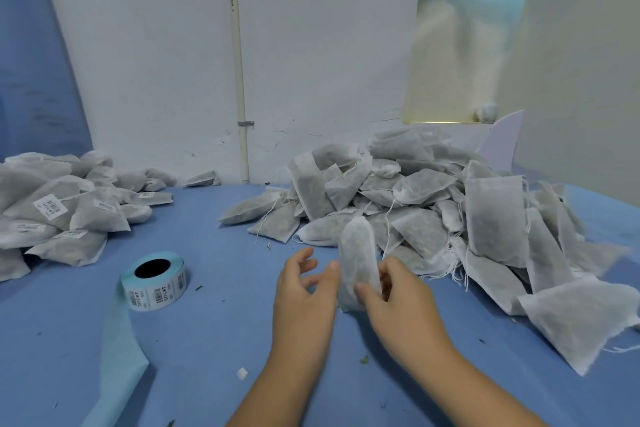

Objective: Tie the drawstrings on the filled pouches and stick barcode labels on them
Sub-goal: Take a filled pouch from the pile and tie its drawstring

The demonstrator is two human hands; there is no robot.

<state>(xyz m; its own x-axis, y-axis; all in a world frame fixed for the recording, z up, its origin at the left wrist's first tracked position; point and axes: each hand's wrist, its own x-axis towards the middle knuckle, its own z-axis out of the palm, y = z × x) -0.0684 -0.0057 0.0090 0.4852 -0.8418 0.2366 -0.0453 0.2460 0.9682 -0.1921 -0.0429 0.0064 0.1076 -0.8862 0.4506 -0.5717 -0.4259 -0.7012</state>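
Blue cloth-covered table [207, 340] w/ a white wall [156, 62] behind it & a thin pipe [239, 80] running down the wall.

Right hand [398, 298] grips one filled pouch [356, 253], held upright just above the cloth. Its thumb is pressed on the front face near the lower end; the other fingers curl round the back & are mostly hidden.

Left hand [304, 291] sits just left of the pouch, fingers loose & spread, holding nothing. Its thumb tip is at the pouch's left edge, touching or a hair off; can't tell which.

Just beyond the right-hand fingers, & spreading off to their right, is a heap of filled pouches [433, 201] w/ loose strings trailing onto the cloth.

Well to the left of the left-hand fingers is a 2nd heap, the labelled pouches [62, 218], several w/ barcode stickers showing.

Btwn those fingers & that heap lies the label roll [154, 279], core hole facing up, barcodes on its outer wrap. A pale blue backing strip [121, 350] runs from it toward the near edge.

A small white scrap [242, 373] lies on the cloth near the left forearm, below the fingers.
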